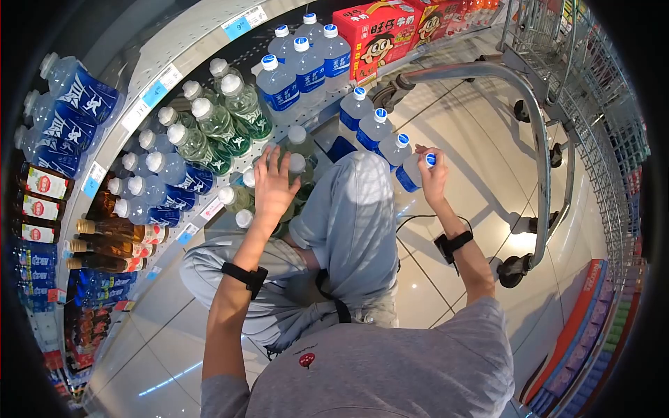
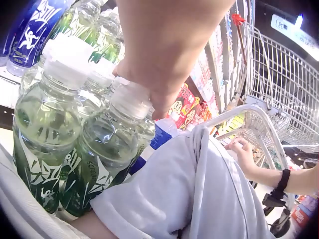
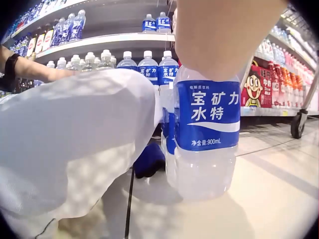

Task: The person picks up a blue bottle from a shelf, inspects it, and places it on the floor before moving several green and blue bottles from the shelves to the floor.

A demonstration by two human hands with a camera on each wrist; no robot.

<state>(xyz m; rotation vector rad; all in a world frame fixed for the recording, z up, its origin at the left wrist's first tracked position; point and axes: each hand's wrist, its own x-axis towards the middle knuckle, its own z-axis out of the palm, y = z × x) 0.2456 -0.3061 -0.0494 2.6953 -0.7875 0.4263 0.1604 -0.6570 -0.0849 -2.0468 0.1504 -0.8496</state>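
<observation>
In the head view a row of blue-labelled bottles (image 1: 374,127) stands on the floor right of the raised knee. The right hand (image 1: 433,174) has its fingers curled at the top of the nearest bottle (image 1: 410,174); that bottle stands upright on the tiles in the right wrist view (image 3: 208,119), its cap hidden by the hand. The left hand (image 1: 275,188), fingers spread, is over green-labelled bottles with white caps near the lower shelf edge. Such bottles (image 2: 47,119) fill the left side of the left wrist view; whether the hand touches one cannot be told.
A metal shopping cart (image 1: 536,90) with wheels stands at the right. Shelves with price tags (image 1: 155,94) curve along the left and top, holding bottles. Red milk boxes (image 1: 382,42) sit beyond the blue-labelled shelf bottles (image 1: 306,63). The person's knee (image 1: 362,181) rises between the hands.
</observation>
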